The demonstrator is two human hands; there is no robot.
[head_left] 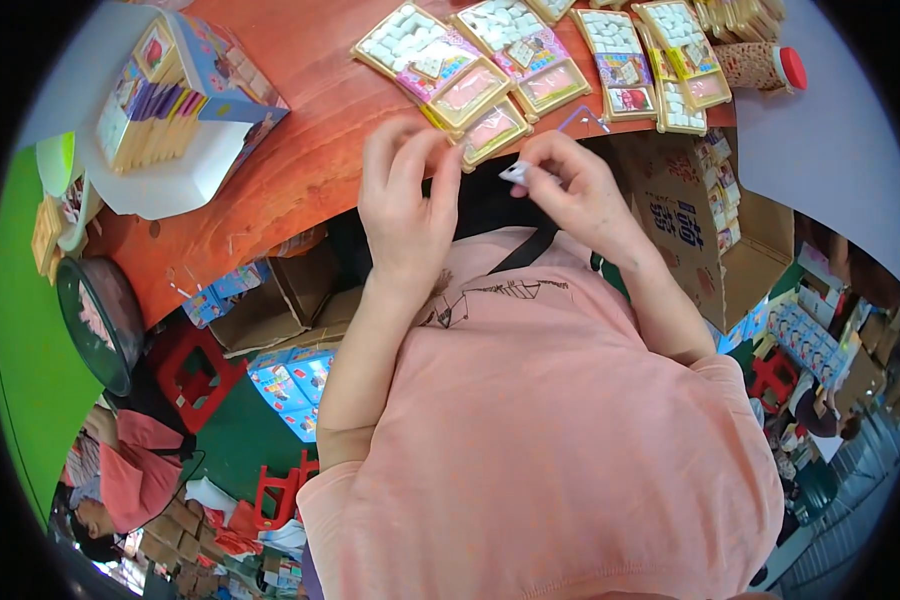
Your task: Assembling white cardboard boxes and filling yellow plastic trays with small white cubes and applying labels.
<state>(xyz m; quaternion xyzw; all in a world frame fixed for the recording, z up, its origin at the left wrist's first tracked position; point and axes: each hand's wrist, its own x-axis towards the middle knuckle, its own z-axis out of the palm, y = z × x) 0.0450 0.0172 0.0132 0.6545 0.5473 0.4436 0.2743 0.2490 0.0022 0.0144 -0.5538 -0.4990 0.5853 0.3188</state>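
My left hand [406,205] is raised by the front edge of the orange-red table [310,130], its fingers apart and holding nothing. Close to its fingertips lies a flat yellow-rimmed pack [492,133] with a pink part, partly under other packs. My right hand [582,195] is closed in a pinch on a small white object with a dark tip [515,174]; its kind I cannot make out. Beyond my hands rest more yellow-rimmed packs, one with white tile-like pieces and a purple printed label [432,62], another [515,48] beside it.
At left, an open printed box [225,85] holds a row of upright packs. A jar with a red lid [760,67] lies at the far right. Below the table stand a brown carton [670,200] and blue boxes [292,385]. A dark round basin [100,325] and red stools [195,370] are at left.
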